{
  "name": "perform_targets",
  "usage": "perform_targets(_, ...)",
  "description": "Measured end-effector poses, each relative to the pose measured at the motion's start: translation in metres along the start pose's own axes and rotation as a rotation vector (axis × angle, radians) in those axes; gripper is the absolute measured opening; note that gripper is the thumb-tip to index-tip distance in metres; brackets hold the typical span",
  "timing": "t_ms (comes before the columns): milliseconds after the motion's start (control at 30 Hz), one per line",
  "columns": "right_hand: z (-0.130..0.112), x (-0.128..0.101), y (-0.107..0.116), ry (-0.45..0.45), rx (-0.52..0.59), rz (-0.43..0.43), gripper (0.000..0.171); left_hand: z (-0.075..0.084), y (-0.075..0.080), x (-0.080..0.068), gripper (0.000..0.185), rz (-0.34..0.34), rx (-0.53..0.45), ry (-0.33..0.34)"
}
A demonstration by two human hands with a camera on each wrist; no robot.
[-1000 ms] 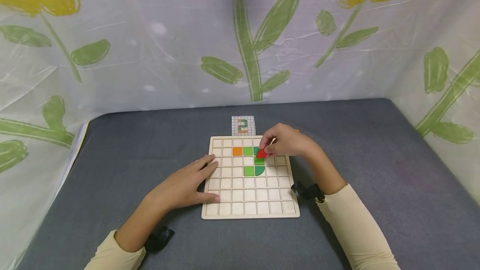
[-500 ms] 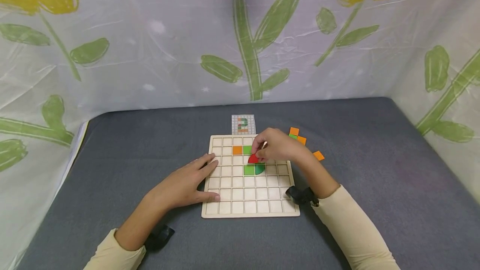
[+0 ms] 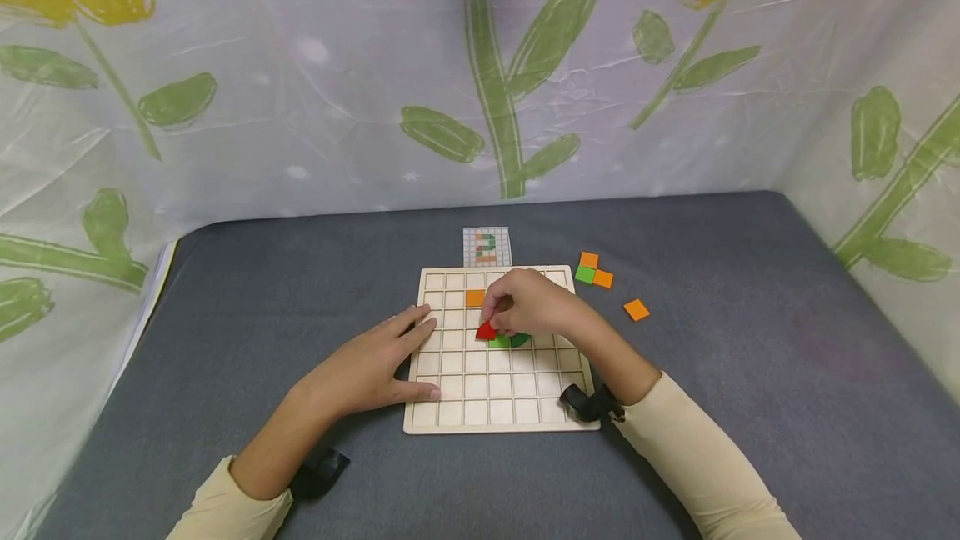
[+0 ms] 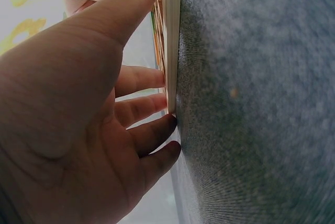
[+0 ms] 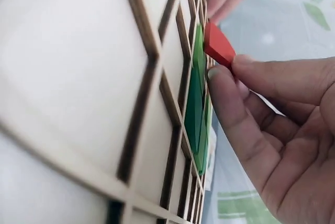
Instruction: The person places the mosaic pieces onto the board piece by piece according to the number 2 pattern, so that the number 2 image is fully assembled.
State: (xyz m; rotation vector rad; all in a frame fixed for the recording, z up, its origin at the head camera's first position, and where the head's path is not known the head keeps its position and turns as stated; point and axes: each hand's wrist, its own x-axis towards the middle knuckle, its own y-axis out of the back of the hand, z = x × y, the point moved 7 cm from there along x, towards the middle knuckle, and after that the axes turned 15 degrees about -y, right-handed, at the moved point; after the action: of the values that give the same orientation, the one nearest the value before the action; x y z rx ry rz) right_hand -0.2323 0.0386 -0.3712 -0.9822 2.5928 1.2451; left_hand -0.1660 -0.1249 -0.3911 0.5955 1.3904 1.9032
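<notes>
The only readable sign is on the small gridded card (image 3: 486, 247) lying just above the upper edge of the wooden grid board (image 3: 501, 419), a little above the centre of the head view; its coloured squares form the numeral 2, in green with some orange, though it is small and blurred; no printed words, brands or labels can be read on the board, the coloured tiles, the backdrop or the sleeves; neither wrist view shows any writing.
</notes>
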Motion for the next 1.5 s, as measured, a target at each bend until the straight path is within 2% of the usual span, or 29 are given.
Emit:
perform_targets(300,-0.009,-0.001,-0.006,0.073,-0.082,0.043,0.011,-0.001,0.000,0.000,0.093,0.001,0.002,-0.005)
perform_targets(700,-0.020,-0.003,-0.016,0.195,-0.256,0.066,0.018,-0.001,0.001,0.001,0.092,0.022,0.003,-0.010)
perform_targets(900,-0.028,-0.012,-0.022,0.247,-0.391,0.068,0.015,-0.001,0.001,0.000,0.092,0.017,0.005,-0.014)
perform_targets(1100,-0.037,-0.025,-0.027,0.268,-0.560,0.119,0.018,-0.001,0.000,-0.001,0.091,0.024,0.004,-0.021)
perform_targets(1233,-0.032,-0.028,-0.019,0.212,-0.486,0.018,0.018,-0.002,-0.001,-0.002,0.091,0.022,-0.001,-0.012)
perform_targets(1333,-0.018,-0.029,0.002,0.125,-0.401,-0.035,0.024,-0.003,-0.001,-0.001,0.092,0.016,-0.001,-0.007)
perform_targets(1500,0.021,-0.033,0.051,-0.047,-0.381,0.092,0.028,-0.001,-0.001,0.000,0.092,0.005,0.001,-0.010)
